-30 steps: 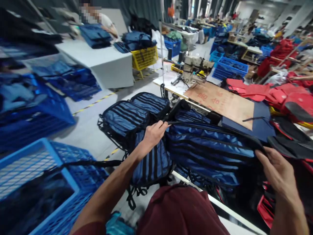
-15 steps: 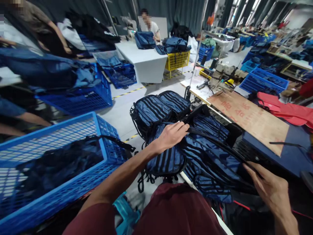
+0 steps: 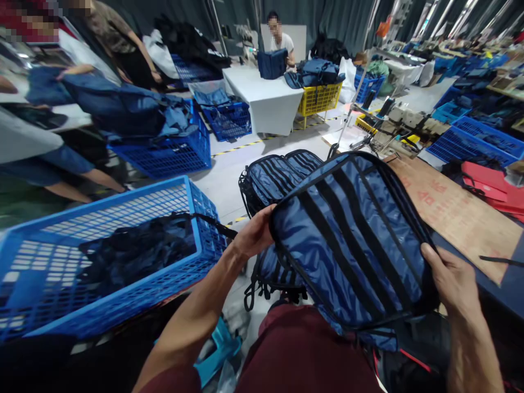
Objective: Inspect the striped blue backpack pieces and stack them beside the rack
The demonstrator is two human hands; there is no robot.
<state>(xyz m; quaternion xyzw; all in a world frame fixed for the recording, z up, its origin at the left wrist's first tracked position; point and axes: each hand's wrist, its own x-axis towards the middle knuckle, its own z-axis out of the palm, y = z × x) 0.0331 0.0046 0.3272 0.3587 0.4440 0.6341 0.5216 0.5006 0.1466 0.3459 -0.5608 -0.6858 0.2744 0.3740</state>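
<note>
A blue backpack panel (image 3: 347,240) with black straps across it and black edge binding is held up, tilted, in front of me. My left hand (image 3: 257,233) grips its left edge, the fingers partly hidden. On the right edge, my right hand (image 3: 452,278) has its thumb on the face and the other fingers behind. Behind the raised panel lie more blue, black-strapped bag pieces (image 3: 268,174), partly covered by it. Loose black straps hang from the pile's left side.
At my left stands a blue plastic crate (image 3: 190,218) holding dark fabric pieces. Cardboard (image 3: 462,210) with red writing lies on the right, near red fabric (image 3: 487,180). A white table (image 3: 266,95) with a seated person is farther off; other people work at the left.
The panel, earlier lying low over the pile, has been lifted and turned to show its strapped face. My left hand has shifted left to its edge. The view has swung slightly left.
</note>
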